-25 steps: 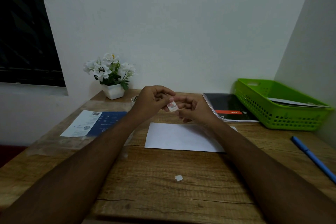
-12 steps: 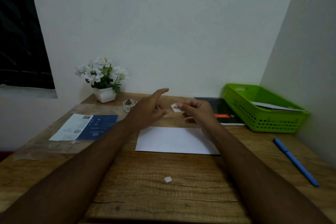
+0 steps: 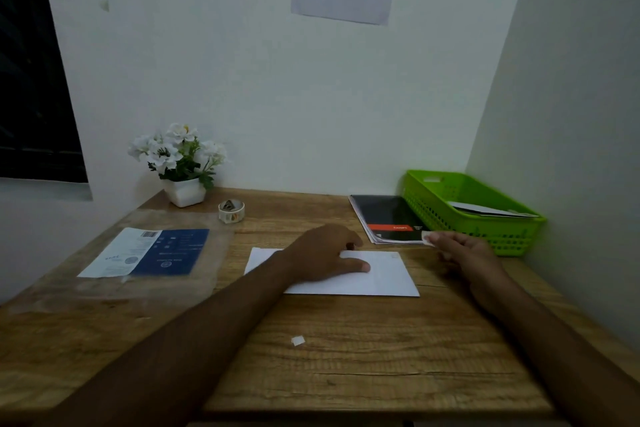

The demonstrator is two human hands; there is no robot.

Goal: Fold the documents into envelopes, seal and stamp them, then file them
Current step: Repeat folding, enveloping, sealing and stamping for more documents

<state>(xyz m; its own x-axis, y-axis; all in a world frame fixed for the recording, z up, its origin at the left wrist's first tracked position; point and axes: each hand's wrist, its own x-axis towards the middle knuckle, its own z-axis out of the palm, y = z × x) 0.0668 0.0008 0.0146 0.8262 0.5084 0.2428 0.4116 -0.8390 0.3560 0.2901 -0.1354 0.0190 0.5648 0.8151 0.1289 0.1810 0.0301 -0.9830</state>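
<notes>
A white envelope [image 3: 384, 279] lies flat in the middle of the wooden desk [image 3: 346, 357]. My left hand [image 3: 325, 253] rests on its left half with fingers spread and the thumb lying on the paper. My right hand [image 3: 464, 253] hovers to the right of the envelope and pinches a small stamp [image 3: 427, 238] at its fingertips, just above the envelope's top right corner. A roll of stamps [image 3: 231, 211] stands near the back of the desk.
A green basket [image 3: 485, 229] holding envelopes sits at the back right, with a dark booklet [image 3: 388, 218] beside it. A flower pot [image 3: 185, 191] is at the back left. A blue-and-white sheet [image 3: 149, 251] lies left. A paper scrap [image 3: 298, 340] lies in front.
My hands have parted: the left one dropped onto the envelope, and the right one carried the stamp out to the right. The camera has tilted up.
</notes>
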